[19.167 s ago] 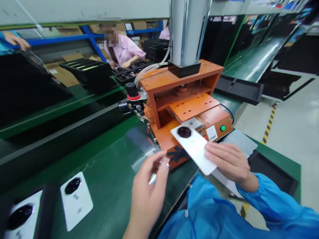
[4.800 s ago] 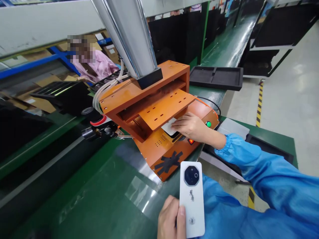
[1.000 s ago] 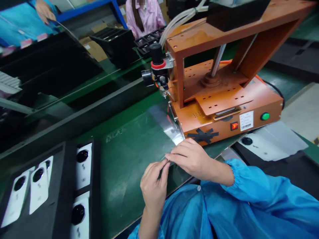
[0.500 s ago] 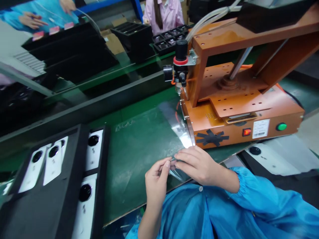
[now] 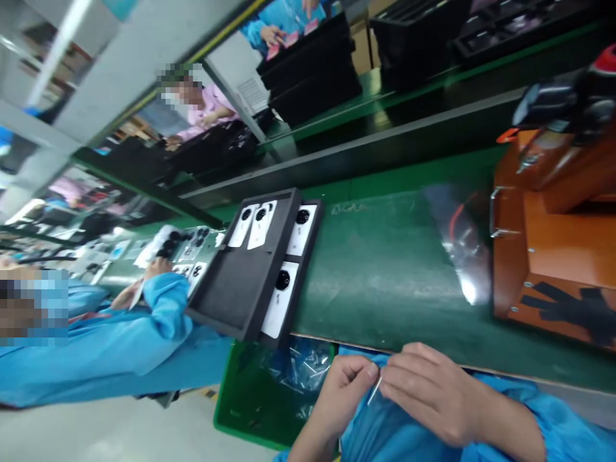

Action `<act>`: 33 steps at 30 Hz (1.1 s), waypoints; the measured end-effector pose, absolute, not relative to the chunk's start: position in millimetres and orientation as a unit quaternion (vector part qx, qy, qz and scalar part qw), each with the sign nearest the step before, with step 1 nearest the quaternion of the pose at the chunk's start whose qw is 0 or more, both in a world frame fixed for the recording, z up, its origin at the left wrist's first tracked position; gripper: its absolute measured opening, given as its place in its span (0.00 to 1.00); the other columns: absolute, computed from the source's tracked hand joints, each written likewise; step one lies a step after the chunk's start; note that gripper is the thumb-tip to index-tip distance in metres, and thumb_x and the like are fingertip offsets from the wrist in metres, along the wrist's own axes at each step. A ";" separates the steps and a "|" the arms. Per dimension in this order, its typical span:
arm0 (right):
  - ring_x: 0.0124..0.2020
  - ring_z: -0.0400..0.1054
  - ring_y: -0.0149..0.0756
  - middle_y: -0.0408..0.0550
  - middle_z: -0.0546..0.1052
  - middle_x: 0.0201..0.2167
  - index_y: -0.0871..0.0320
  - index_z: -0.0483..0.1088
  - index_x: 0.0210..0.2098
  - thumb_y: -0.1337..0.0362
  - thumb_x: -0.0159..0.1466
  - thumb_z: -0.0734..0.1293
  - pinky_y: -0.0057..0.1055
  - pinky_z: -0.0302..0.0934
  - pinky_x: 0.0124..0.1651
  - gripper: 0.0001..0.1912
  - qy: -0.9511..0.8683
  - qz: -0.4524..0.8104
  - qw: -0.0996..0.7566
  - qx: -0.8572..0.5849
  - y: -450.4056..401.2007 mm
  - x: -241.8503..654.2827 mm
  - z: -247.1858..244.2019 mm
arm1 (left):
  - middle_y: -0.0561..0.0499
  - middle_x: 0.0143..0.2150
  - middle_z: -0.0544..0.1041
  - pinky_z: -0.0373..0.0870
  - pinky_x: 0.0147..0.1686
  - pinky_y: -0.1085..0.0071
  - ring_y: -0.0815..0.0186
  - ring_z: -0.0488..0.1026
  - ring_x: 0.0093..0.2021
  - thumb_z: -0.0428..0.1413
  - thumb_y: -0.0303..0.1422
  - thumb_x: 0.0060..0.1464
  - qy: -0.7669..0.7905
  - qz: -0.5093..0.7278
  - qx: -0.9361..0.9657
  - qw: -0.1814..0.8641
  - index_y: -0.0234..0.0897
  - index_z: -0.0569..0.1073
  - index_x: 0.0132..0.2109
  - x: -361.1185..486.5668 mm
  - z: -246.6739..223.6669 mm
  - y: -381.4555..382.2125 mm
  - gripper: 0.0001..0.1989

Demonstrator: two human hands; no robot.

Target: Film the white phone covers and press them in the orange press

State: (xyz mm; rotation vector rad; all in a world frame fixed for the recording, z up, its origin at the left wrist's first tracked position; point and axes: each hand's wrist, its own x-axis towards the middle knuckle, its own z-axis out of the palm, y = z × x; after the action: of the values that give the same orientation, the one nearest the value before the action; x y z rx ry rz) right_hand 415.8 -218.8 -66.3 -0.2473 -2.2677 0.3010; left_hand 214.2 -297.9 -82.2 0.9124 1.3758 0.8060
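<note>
View has swung left since half a second ago: orange press (image 5: 510, 212) now cut off at right edge, black tray (image 5: 224, 289) with white phone backs (image 5: 260, 234) now left of centre, green bin (image 5: 221, 410) with clear film scraps (image 5: 308, 369) come into frame at bottom, left of the hands. Both hands have also shifted, from over the green desk (image 5: 375, 276) to lower centre-right, in front of its near edge, above the blue smock. Thin strip (image 5: 374, 391) is between them, bright and narrow, slanting down; material can't be told. Left hand (image 5: 339, 391): thumb and forefinger look pinched on the strip's upper end. Right hand (image 5: 437, 394): fingers bent and together, tips against or right beside the strip; thumb hidden, so can't tell if that grip is closed on it. Judgement: handling has moved off the desk, away from the press, strip not yet let go.
</note>
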 end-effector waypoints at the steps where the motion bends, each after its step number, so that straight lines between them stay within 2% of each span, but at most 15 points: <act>1: 0.42 0.71 0.37 0.51 0.81 0.39 0.63 0.75 0.44 0.71 0.74 0.54 0.38 0.63 0.51 0.18 -0.901 0.115 0.408 -0.091 -219.0 412.5 -66.6 | 0.55 0.20 0.65 0.57 0.27 0.74 0.72 0.59 0.24 0.59 0.54 0.57 0.603 0.351 0.394 0.598 0.34 0.69 0.23 212.9 -82.0 -298.4 0.28; 5: 0.42 0.71 0.37 0.49 0.80 0.39 0.62 0.75 0.45 0.71 0.74 0.53 0.37 0.64 0.52 0.18 -0.907 0.125 0.398 -0.067 -224.4 403.3 -69.9 | 0.54 0.24 0.70 0.62 0.31 0.74 0.71 0.66 0.27 0.56 0.53 0.61 0.654 0.369 0.380 0.540 0.35 0.70 0.28 206.6 -94.0 -307.9 0.25; 9: 0.42 0.70 0.34 0.48 0.78 0.39 0.58 0.73 0.43 0.68 0.72 0.61 0.33 0.66 0.49 0.09 -0.876 0.263 0.392 -0.098 -226.1 403.4 -72.7 | 0.61 0.16 0.57 0.54 0.19 0.74 0.73 0.55 0.16 0.42 0.58 0.65 0.740 0.389 0.305 0.457 0.40 0.63 0.29 172.0 -132.0 -326.6 0.28; 11: 0.43 0.70 0.34 0.48 0.76 0.40 0.56 0.72 0.41 0.67 0.70 0.64 0.31 0.67 0.48 0.05 -0.823 0.338 0.419 -0.182 -220.3 408.3 -74.6 | 0.61 0.17 0.55 0.54 0.19 0.75 0.73 0.53 0.16 0.40 0.58 0.66 0.795 0.386 0.254 0.392 0.39 0.62 0.30 139.5 -153.1 -336.8 0.28; 13: 0.45 0.70 0.35 0.48 0.74 0.41 0.54 0.72 0.38 0.66 0.69 0.66 0.31 0.66 0.48 0.03 -0.760 0.381 0.433 -0.300 -209.4 414.7 -77.7 | 0.59 0.23 0.63 0.63 0.24 0.74 0.73 0.60 0.20 0.44 0.52 0.68 0.851 0.357 0.198 0.330 0.36 0.68 0.35 104.4 -170.9 -347.8 0.25; 15: 0.44 0.70 0.35 0.47 0.73 0.42 0.53 0.72 0.36 0.63 0.68 0.67 0.30 0.65 0.46 0.04 -0.702 0.411 0.426 -0.396 -196.0 420.6 -82.2 | 0.52 0.36 0.74 0.73 0.33 0.69 0.70 0.72 0.31 0.52 0.46 0.67 0.895 0.303 0.150 0.291 0.34 0.72 0.46 74.6 -183.7 -358.9 0.18; 17: 0.42 0.70 0.35 0.47 0.73 0.41 0.53 0.72 0.34 0.59 0.68 0.68 0.30 0.65 0.43 0.07 -0.658 0.442 0.421 -0.442 -183.9 425.6 -87.8 | 0.46 0.49 0.76 0.77 0.42 0.62 0.64 0.76 0.43 0.56 0.42 0.65 0.921 0.241 0.126 0.279 0.34 0.72 0.54 55.6 -189.6 -366.9 0.18; 19: 0.41 0.70 0.35 0.46 0.74 0.40 0.53 0.72 0.33 0.56 0.67 0.68 0.30 0.64 0.41 0.09 -0.629 0.465 0.423 -0.457 -176.3 430.9 -93.2 | 0.45 0.53 0.75 0.77 0.47 0.57 0.60 0.76 0.48 0.57 0.41 0.64 0.928 0.186 0.140 0.290 0.35 0.72 0.56 48.4 -185.5 -368.9 0.18; 22: 0.41 0.70 0.36 0.46 0.74 0.40 0.52 0.73 0.33 0.53 0.66 0.69 0.30 0.65 0.42 0.11 -0.607 0.470 0.428 -0.478 -173.4 439.5 -100.4 | 0.45 0.48 0.78 0.75 0.49 0.59 0.60 0.76 0.47 0.59 0.39 0.62 0.910 0.128 0.219 0.328 0.33 0.75 0.50 54.3 -151.1 -362.5 0.15; 24: 0.41 0.71 0.37 0.47 0.74 0.40 0.52 0.73 0.33 0.52 0.65 0.70 0.31 0.65 0.41 0.12 -0.601 0.461 0.434 -0.488 -174.1 443.8 -105.5 | 0.47 0.39 0.80 0.73 0.46 0.64 0.61 0.77 0.42 0.63 0.39 0.57 0.875 0.103 0.293 0.372 0.34 0.78 0.44 64.9 -107.2 -354.3 0.13; 26: 0.41 0.71 0.38 0.47 0.75 0.40 0.52 0.74 0.33 0.51 0.64 0.70 0.31 0.65 0.42 0.12 -0.601 0.449 0.442 -0.492 -174.6 445.7 -110.6 | 0.53 0.32 0.80 0.71 0.40 0.71 0.65 0.77 0.35 0.67 0.41 0.52 0.807 0.082 0.386 0.440 0.40 0.79 0.42 75.8 -52.2 -338.7 0.13; 28: 0.41 0.71 0.38 0.48 0.75 0.40 0.53 0.74 0.33 0.50 0.65 0.70 0.31 0.66 0.42 0.13 -0.606 0.439 0.446 -0.491 -174.3 445.5 -114.6 | 0.54 0.32 0.81 0.69 0.35 0.72 0.66 0.76 0.34 0.58 0.44 0.62 0.678 0.035 0.537 0.501 0.43 0.77 0.49 79.7 2.1 -307.0 0.14; 29: 0.41 0.71 0.38 0.48 0.74 0.40 0.53 0.74 0.33 0.50 0.65 0.69 0.31 0.66 0.41 0.13 -0.610 0.433 0.448 -0.490 -174.0 444.9 -115.9 | 0.53 0.34 0.81 0.70 0.39 0.72 0.66 0.77 0.36 0.55 0.45 0.64 0.653 0.040 0.577 0.489 0.42 0.77 0.47 76.5 24.7 -283.2 0.14; 31: 0.40 0.71 0.37 0.48 0.74 0.39 0.53 0.73 0.33 0.51 0.65 0.69 0.30 0.66 0.39 0.13 -0.620 0.425 0.446 -0.486 -173.6 443.3 -116.7 | 0.51 0.38 0.81 0.71 0.45 0.70 0.64 0.76 0.41 0.53 0.46 0.64 0.709 0.083 0.610 0.344 0.39 0.77 0.41 58.4 54.5 -222.1 0.16; 33: 0.40 0.71 0.37 0.49 0.74 0.39 0.53 0.73 0.33 0.52 0.66 0.68 0.30 0.66 0.38 0.13 -0.628 0.417 0.447 -0.481 -173.4 441.9 -115.6 | 0.48 0.46 0.80 0.69 0.53 0.67 0.60 0.75 0.50 0.54 0.44 0.64 0.809 0.098 0.548 0.189 0.38 0.76 0.46 30.3 61.9 -154.2 0.15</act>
State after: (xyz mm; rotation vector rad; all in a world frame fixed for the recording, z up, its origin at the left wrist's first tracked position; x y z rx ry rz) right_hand 441.9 -173.4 -115.6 -1.1911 -1.5561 1.0338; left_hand 30.3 -154.2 61.9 1.5417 2.2747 0.2752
